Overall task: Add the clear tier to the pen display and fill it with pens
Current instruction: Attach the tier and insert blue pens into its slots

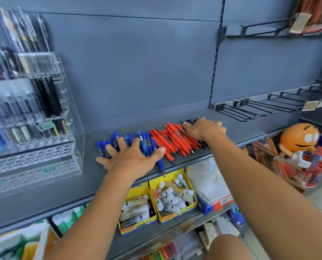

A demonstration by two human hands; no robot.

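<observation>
Shop aisle, grey metal back panel [137,72] behind everything. Grey metal shelf [44,194] runs left to right at about waist height.

Clear acrylic stepped pen display [77,128] stands on the shelf at far left, against the panel. Its upper steps hold pens standing upright; the lower steps are perforated strips with handwritten "$10" and "$20" tags.

Black wire hook racks [250,109] are on the panel at right. Round orange cartoon figure [297,139] sits below them at the far right. Two yellow cardboard boxes of glue sticks [175,213] are on the next shelf down.

Pens lie loose on the shelf in one flat row, right of the display:
- blue click pens [147,143] at the left
- red click pens [173,141] in the middle
- black pens [191,121] at the right, mostly covered

Long axes run front to back and are slightly skewed. Tips point at the shelf's front edge, clicker ends at the panel. One blue pen's tip reaches the front lip.

Left hand [132,156] is palm down with fingers splayed wide, pressing on the blue group. Its thumb lies along the blue/red boundary.

Right hand [205,129] is palm down with fingers spread, resting on the black group. Its thumb is touching the outermost red pens.
</observation>
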